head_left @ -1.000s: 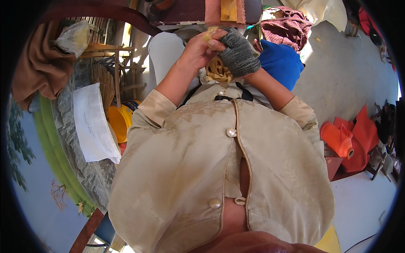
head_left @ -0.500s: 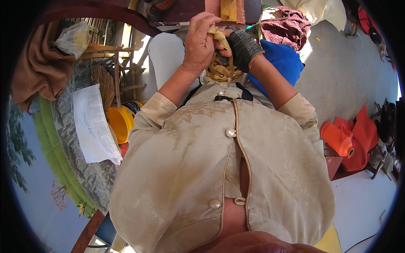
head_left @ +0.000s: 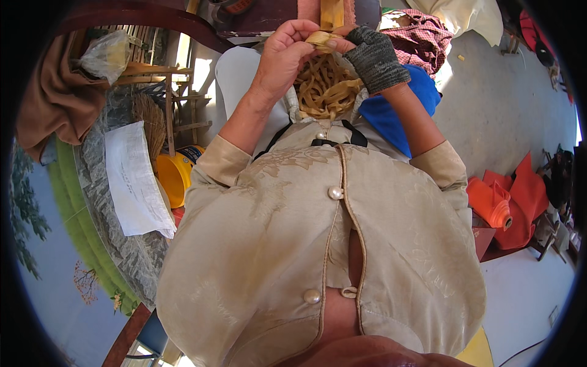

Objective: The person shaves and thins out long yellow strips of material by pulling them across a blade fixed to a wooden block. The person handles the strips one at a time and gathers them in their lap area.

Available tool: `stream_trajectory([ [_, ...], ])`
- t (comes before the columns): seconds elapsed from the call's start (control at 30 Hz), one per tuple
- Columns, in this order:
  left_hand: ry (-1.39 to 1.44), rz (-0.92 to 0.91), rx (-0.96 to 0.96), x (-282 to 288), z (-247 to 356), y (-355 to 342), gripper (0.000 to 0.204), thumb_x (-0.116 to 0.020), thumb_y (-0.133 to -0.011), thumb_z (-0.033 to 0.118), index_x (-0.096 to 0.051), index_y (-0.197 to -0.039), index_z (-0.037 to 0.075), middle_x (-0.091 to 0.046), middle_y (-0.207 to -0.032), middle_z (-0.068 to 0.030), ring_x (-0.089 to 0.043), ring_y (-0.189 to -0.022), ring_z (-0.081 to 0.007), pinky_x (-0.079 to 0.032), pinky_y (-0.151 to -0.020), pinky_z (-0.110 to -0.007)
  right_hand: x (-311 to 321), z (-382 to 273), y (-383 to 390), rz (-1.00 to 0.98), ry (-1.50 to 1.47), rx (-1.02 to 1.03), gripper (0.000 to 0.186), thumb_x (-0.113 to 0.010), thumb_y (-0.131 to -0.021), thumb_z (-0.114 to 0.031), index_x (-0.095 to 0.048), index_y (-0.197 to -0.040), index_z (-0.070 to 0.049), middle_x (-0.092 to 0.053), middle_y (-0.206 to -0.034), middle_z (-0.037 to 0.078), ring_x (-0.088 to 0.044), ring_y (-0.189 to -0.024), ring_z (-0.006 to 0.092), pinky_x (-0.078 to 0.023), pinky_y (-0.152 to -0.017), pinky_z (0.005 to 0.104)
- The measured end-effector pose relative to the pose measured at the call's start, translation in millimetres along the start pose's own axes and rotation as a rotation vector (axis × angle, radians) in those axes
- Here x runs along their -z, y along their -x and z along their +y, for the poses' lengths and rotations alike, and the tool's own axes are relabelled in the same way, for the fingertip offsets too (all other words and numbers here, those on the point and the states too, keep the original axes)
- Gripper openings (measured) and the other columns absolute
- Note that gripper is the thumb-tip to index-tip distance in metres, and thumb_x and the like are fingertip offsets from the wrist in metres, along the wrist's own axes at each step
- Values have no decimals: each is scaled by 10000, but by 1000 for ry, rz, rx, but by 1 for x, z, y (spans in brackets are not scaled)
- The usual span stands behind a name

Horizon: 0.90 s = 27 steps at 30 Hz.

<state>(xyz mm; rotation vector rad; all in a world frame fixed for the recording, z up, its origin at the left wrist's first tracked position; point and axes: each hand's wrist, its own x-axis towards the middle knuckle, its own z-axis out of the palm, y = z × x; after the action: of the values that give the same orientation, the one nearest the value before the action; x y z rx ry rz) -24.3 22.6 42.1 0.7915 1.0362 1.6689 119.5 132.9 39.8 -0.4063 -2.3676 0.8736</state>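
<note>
My left hand [head_left: 286, 50] is bare and pinches one side of a pale golden strip [head_left: 322, 41] of flat plaited or ribbon-like material. On its other side, my right hand [head_left: 372, 59], in a dark grey fingerless glove, grips the same strip between thumb and fingers. The strip looks folded or looped where the two hands meet. Below it, a loose heap of similar tan strips [head_left: 328, 90] lies coiled in my lap between my knees. Just beyond my fingers is a yellowish band [head_left: 332, 13] on a pink cloth [head_left: 308, 10].
A dark red table [head_left: 269, 17] stands at the front. Blue cloth [head_left: 397, 113] and checked cloth [head_left: 422, 43] are at my right. A yellow bucket [head_left: 173, 177], a white cloth [head_left: 134, 180] and a bamboo rack [head_left: 170, 110] are at my left; an orange roll [head_left: 489, 202] lies farther right.
My right hand has turned and moved a little right and up, with the strip now stretched level between both hands. More of the heap in my lap shows.
</note>
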Motion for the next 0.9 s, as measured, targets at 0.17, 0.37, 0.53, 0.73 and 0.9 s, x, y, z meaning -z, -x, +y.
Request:
stream_trajectory([
  [0.17, -391, 10, -139, 16, -10, -9, 136, -534, -880, 96, -550, -984, 9, -603, -918, -32, -579, -849, -94, -465, -777, -220, 1, -25, -3, -209, -438, -467, 395, -536, -827, -428, -654, -913, -61, -582, -644, 72, -564, -582, 146, -447, -565, 283],
  [0.37, -295, 92, -200, -7, -8, 2, 153, -585, -858, 112, -599, -957, -4, -637, -808, -39, -618, -732, -97, -491, -673, -198, -7, -12, -6, 56, -710, -590, 243, -630, -803, -273, -613, -855, -36, -559, -613, 22, -518, -531, 83, -403, -469, 213],
  [0.53, -378, 81, -204, -2, -12, -6, 112, -581, -851, 73, -597, -931, -4, -639, -823, -52, -620, -734, -109, -494, -682, -216, -10, 1, -3, 64, -1116, -790, 285, -594, -827, -331, -598, -835, -46, -501, -555, 9, -423, -442, 69, -297, -397, 206],
  [0.73, -468, 137, -214, 8, 2, -8, 97, -600, -833, 64, -609, -913, 12, -640, -828, -53, -624, -741, -119, -494, -715, -220, 6, 30, -6, 162, -1156, -804, 213, -554, -866, -297, -536, -814, -91, -390, -494, -27, -284, -378, 55, -195, -368, 202],
  [0.9, -1206, 164, -611, 16, 14, -6, 257, -664, -762, 77, -616, -1014, 66, -629, -948, -46, -618, -838, -149, -497, -728, -252, 0, 11, -5, 166, -911, -779, 165, -625, -820, -230, -536, -781, -97, -438, -526, -13, -360, -409, 64, -262, -381, 195],
])
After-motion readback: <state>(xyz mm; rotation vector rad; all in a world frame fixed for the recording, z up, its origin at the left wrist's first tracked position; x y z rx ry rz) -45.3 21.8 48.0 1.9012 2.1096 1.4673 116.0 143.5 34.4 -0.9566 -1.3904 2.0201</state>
